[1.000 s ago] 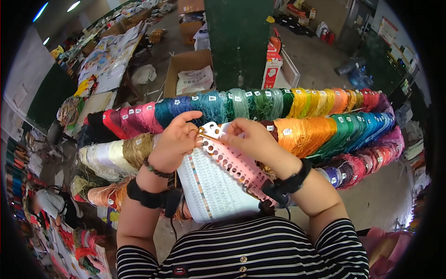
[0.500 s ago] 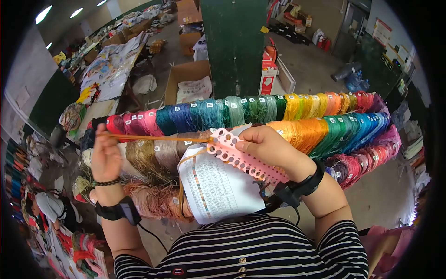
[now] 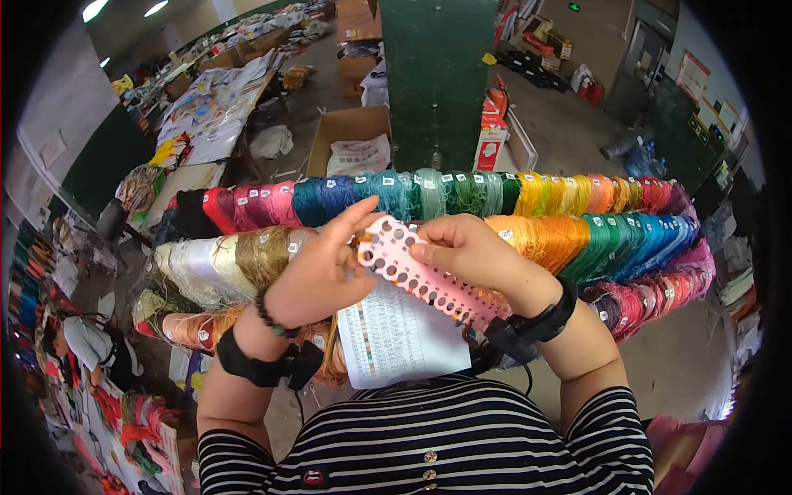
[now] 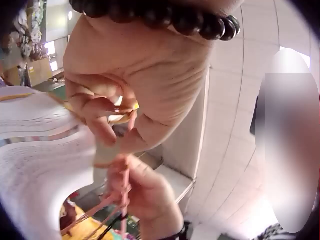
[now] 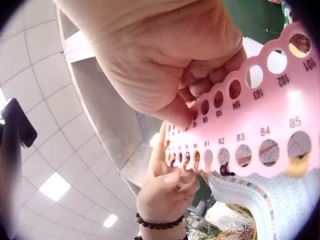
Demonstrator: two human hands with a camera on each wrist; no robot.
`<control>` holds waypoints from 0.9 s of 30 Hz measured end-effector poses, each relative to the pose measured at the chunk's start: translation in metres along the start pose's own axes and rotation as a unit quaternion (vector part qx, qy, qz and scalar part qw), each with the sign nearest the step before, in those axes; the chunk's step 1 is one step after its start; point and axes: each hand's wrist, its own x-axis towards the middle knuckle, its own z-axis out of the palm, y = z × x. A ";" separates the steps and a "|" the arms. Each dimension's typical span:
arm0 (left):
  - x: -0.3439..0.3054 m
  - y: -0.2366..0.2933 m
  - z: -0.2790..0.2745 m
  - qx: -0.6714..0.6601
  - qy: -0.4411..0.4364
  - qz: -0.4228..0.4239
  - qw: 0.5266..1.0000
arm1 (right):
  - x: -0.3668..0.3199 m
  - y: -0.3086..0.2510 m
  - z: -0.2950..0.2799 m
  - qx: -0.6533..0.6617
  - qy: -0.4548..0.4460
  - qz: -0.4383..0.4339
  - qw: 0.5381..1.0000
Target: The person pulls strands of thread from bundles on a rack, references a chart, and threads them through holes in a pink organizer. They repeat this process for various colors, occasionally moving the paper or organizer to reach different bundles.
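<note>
A long pink thread card (image 3: 421, 276) with numbered holes along both edges slants before the chest, several holes tied with coloured threads. My right hand (image 3: 470, 252) pinches its upper edge between thumb and fingers. At the card's far left end is my left hand (image 3: 318, 276), index finger raised. The left wrist view shows its thumb and a bent finger pinching an orange thread (image 4: 65, 105) at the end of the card. Below the card lies a white printed sheet (image 3: 404, 338) with a column of colour swatches.
Rows of labelled thread skeins (image 3: 553, 243) run across in front, with pale skeins (image 3: 206, 268) at left. Behind them stand a green pillar (image 3: 433, 82) and a cardboard box (image 3: 330, 136). A cloth-covered table (image 3: 206, 115) is far left; another person (image 3: 87, 359) is at lower left.
The left hand drew the orange thread far out to the left, then came back to the card's end. The right hand keeps hold of the card.
</note>
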 end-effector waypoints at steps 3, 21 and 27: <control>0.008 -0.027 0.015 0.226 0.085 0.063 0.968 | -0.003 0.002 -0.006 0.039 0.103 -0.059 0.992; -0.009 -0.154 0.004 -0.024 0.238 -0.067 0.969 | -0.108 0.056 -0.236 0.195 0.560 -0.062 0.803; -0.045 -0.176 0.018 -0.081 0.335 -0.105 0.933 | -0.191 0.104 -0.292 0.264 0.605 -0.059 0.749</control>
